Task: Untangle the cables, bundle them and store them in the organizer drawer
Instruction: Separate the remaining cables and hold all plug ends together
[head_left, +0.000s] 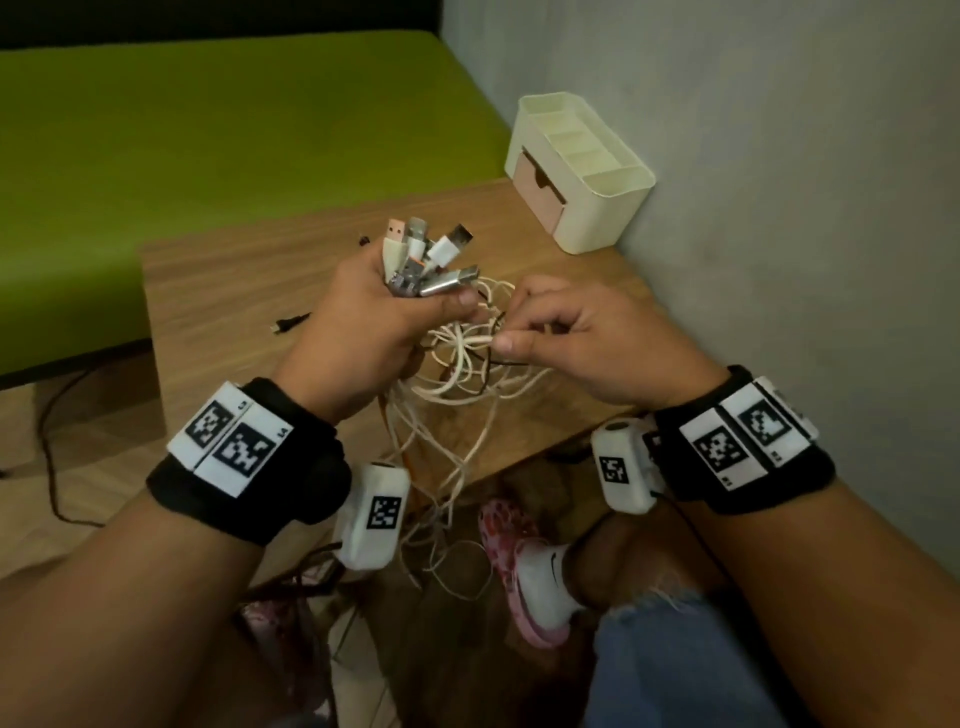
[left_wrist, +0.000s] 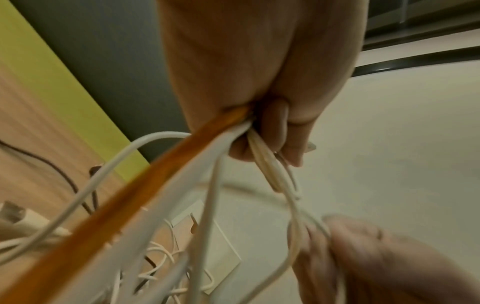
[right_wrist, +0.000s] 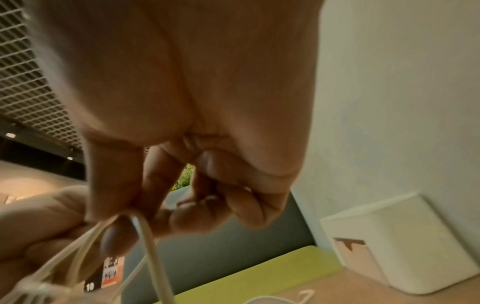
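Observation:
My left hand (head_left: 379, 306) grips a bunch of cables just below their USB plugs (head_left: 426, 254), which fan out above the fist. White cables (head_left: 457, 374) and an orange one (left_wrist: 145, 185) hang from it in a tangle over the wooden table's (head_left: 234, 291) front edge. My right hand (head_left: 540, 327) pinches a white cable loop (right_wrist: 145, 236) between thumb and forefinger, close beside the left hand. The cream organizer (head_left: 587, 171) with its pink drawer (head_left: 537, 187) shut stands at the table's back right by the wall.
A short black cable (head_left: 291, 322) lies on the table left of my hands. A green bench (head_left: 208, 130) runs behind the table. A grey wall (head_left: 779, 182) is tight on the right. Below the table edge are my knees and a pink shoe (head_left: 514, 561).

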